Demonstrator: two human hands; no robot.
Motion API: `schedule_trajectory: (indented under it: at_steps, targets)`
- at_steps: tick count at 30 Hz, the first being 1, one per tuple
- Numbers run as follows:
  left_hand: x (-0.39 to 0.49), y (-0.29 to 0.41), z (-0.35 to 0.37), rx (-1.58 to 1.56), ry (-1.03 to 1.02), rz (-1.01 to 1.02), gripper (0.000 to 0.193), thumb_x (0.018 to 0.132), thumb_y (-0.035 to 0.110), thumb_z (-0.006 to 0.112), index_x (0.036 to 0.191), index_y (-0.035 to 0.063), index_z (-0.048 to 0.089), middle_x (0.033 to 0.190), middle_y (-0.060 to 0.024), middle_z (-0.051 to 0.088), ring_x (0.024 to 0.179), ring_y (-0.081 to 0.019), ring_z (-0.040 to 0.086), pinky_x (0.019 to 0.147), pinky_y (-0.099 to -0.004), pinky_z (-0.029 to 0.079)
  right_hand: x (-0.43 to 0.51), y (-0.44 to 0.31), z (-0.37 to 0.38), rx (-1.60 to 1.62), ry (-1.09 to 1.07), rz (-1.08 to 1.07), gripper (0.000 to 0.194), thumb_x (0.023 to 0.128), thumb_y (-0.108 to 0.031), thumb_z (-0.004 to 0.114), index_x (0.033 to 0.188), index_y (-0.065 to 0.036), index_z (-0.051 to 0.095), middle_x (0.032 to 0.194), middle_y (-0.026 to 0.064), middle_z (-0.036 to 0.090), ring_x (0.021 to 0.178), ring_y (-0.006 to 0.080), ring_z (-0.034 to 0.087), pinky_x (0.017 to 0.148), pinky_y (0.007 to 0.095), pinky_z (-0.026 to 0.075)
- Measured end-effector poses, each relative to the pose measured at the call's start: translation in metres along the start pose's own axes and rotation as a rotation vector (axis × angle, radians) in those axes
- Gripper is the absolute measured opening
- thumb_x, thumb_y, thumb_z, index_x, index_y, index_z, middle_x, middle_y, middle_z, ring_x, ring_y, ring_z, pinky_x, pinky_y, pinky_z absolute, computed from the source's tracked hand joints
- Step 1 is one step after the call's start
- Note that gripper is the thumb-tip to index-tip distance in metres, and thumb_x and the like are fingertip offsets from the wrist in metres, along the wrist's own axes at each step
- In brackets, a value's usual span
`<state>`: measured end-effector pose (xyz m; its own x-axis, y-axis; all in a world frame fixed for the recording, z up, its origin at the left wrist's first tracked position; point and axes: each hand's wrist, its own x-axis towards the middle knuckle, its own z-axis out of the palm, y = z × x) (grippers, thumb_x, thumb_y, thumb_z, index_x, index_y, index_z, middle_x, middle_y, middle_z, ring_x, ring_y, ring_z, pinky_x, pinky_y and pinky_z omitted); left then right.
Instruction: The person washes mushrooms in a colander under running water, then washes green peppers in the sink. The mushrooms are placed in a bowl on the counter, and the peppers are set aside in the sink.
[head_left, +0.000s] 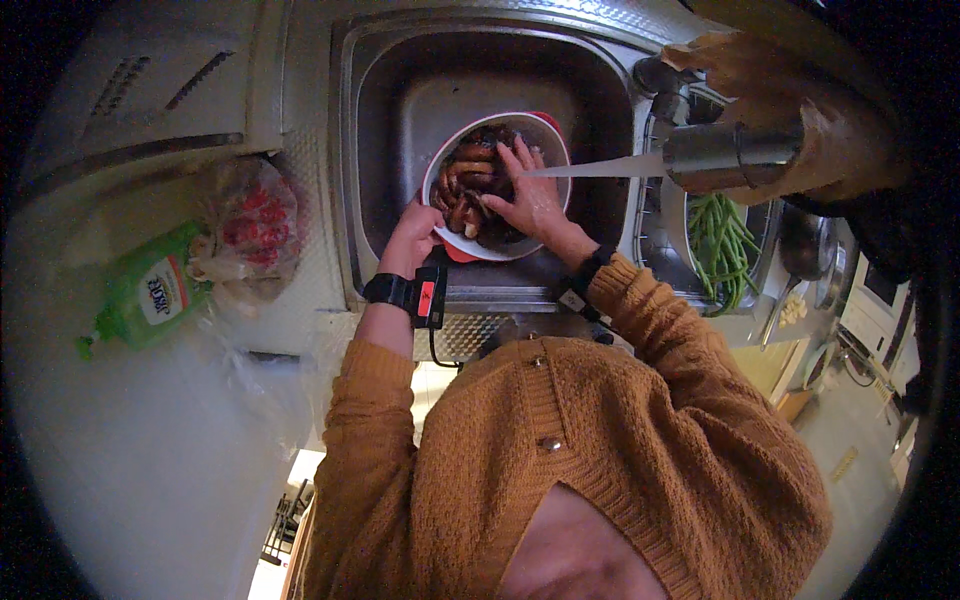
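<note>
A white bowl (491, 253) with red handles is in the steel sink (435, 82), filled with wet brown pieces of food (469, 176), possibly mushrooms. My left hand (414, 231) grips the bowl's lower left side, by its rim and red handle. Fingers spread, my right hand (536, 201) lies on the food inside the bowl and hides part of it. A stream of water (615, 166) runs from the metal faucet (731, 156) at the right and reaches the back of my right hand. Whether the right fingers pinch any piece cannot be made out.
Right of the sink, green beans (718, 244) lie in a white container on a wire rack. Beyond are a knife (776, 315) and small pale pieces (791, 309). On the left counter lie a green detergent bottle (150, 292) and a plastic bag (255, 217) with red print.
</note>
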<state>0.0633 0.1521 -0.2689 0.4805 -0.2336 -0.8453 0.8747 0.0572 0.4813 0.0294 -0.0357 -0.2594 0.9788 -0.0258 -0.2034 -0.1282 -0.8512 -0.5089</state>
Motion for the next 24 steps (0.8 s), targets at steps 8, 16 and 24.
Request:
schedule_trajectory:
  at_steps: [8,16,24]
  targets:
    - [-0.006,-0.004,-0.003,-0.120,-0.002,-0.055,0.047,0.062,-0.013,0.041,0.108,-0.0036,0.043,0.106,-0.0175,0.050,0.094,-0.0342,0.053,0.079,-0.0477,0.048,-0.025,0.036,-0.085,0.344,0.398,-0.053,0.018,0.077,-0.009,0.055,0.093,-0.001,0.057,0.081,0.0153,0.060,0.073,0.0310,0.058,0.067,0.0372,0.046]
    - [-0.027,-0.004,0.001,-0.256,-0.039,-0.028,0.054,0.058,-0.011,0.042,0.112,-0.0036,0.042,0.109,-0.0178,0.050,0.102,-0.0354,0.049,0.088,-0.0467,0.042,-0.012,0.106,-0.159,-0.089,0.671,0.053,0.013,0.077,-0.012,0.057,0.076,0.001,0.058,0.071,0.0072,0.059,0.061,0.0144,0.054,0.055,0.0299,0.043]
    - [-0.044,-0.016,-0.004,-0.313,-0.049,0.050,0.057,0.058,-0.009,0.042,0.114,0.0019,0.042,0.104,-0.0147,0.050,0.089,-0.0317,0.054,0.071,-0.0466,0.048,-0.015,0.016,-0.112,0.222,0.277,-0.302,0.054,0.072,-0.023,0.066,0.119,-0.007,0.043,0.116,0.0182,0.044,0.103,0.0320,0.045,0.086,0.0374,0.037]
